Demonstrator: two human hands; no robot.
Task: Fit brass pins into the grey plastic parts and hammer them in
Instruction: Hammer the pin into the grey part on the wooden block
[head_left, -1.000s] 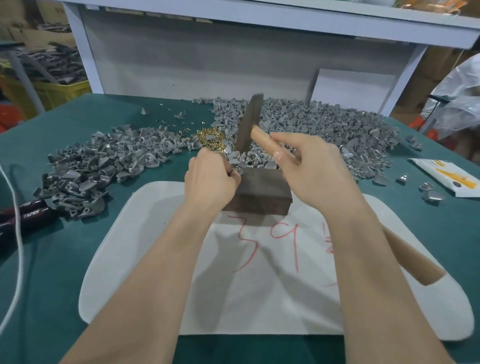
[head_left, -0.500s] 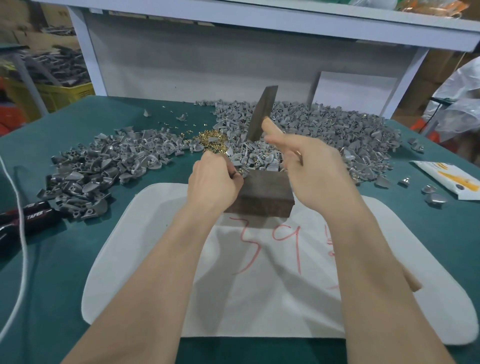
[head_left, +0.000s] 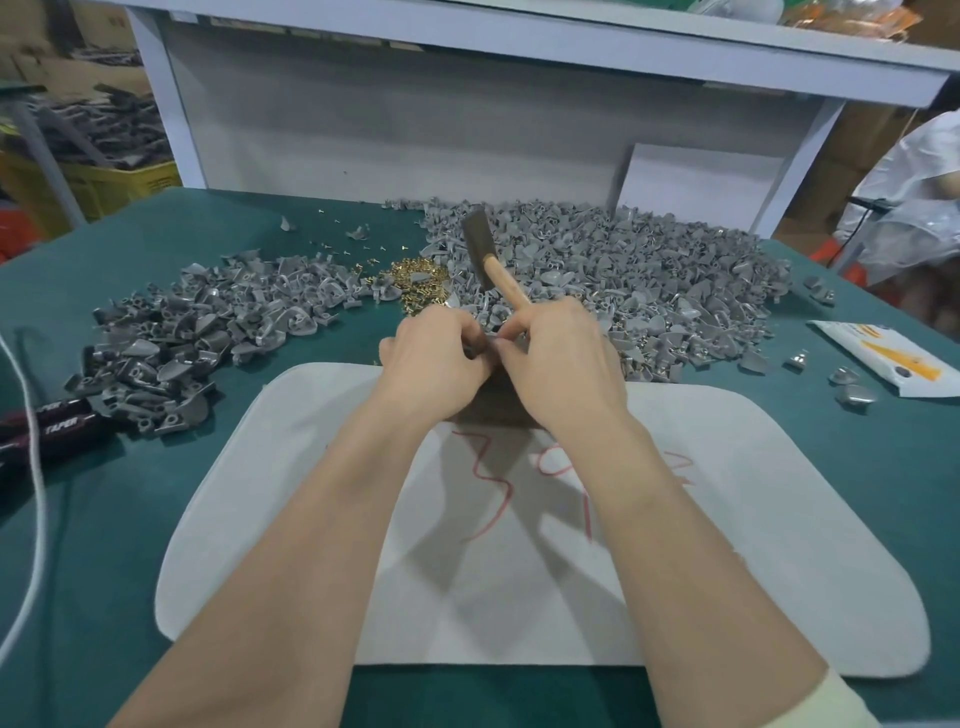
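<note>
Seen from the head camera, a person's two bare hands meet just above a dark wooden block (head_left: 493, 410), which sits at the far edge of a white mat (head_left: 727, 519) on a green tabletop (head_left: 130, 519).

The left hand (head_left: 431, 358) has its fingers curled in, pinching a small grey part (head_left: 480, 347) directly over the block. The right hand (head_left: 566, 364) is clamped on the wooden handle of a hammer (head_left: 485, 254), whose dark head points away beyond the block, while its fingertips (head_left: 503, 344) touch the same part. Whether a pin is already seated cannot be seen.

A small pile of brass pins (head_left: 415, 275) lies just beyond the block to its left. Heaps of grey parts spread on both sides, one left of the block (head_left: 208, 332) and a larger one behind it to the right (head_left: 649, 280).

This looks like the fitting step. To do it well, the pin likely needs to stand straight in its hole, with the part resting flat on the block. The left fingers should then hold low and to the side, out of the hammer's way, before a light first tap.
</note>
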